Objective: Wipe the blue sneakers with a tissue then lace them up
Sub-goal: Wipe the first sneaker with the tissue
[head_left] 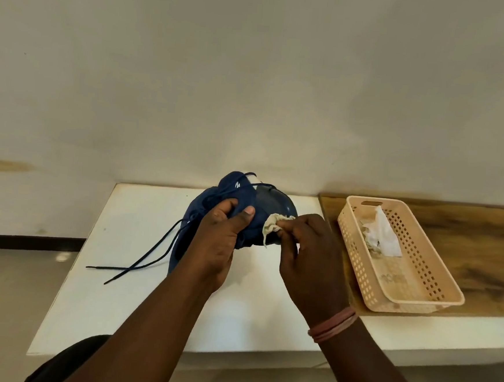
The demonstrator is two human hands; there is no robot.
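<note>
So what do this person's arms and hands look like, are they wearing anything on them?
Both forearms are bare, with no sleeves or gloves in view. The left hand wears nothing. Behind the right hand, the wrist carries a few thin pinkish-red bands looped round it. No rings or watch can be seen.

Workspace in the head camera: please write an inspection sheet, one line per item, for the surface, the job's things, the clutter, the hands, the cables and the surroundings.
Surface: white table, with a wooden counter adjoining on the right.
Job's things: blue sneaker held over the table, its dark laces loose and trailing onto the table; soiled tissue against the shoe.
Clutter: beige perforated basket on the counter, holding crumpled tissues.
Hands: left hand grips the sneaker; right hand pinches the tissue.
Cables: nothing seen.
Surroundings: plain pale wall; light floor.
</note>
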